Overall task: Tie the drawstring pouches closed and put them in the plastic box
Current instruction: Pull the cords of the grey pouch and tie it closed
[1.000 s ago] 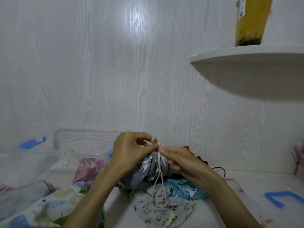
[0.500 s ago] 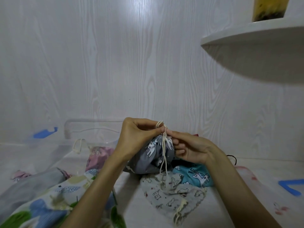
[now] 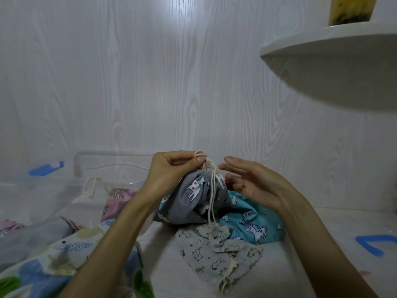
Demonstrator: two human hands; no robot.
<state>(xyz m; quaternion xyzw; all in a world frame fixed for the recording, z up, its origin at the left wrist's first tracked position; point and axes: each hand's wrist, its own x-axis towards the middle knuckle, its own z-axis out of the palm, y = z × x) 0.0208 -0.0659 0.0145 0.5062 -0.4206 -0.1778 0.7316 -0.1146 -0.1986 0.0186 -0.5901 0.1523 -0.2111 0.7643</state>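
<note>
Left hand (image 3: pixel 169 168) pinches drawstring (image 3: pixel 211 190); white tabletop (image 3: pixel 300 265).

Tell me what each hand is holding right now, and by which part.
The left hand pinches the cream drawstring at the gathered neck of the grey pouch. The right hand is open beside it and holds nothing.

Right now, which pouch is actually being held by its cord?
The dark grey pouch: the left hand pinches its cream cord. The teal pouch and light grey pouch lie untouched.
</note>
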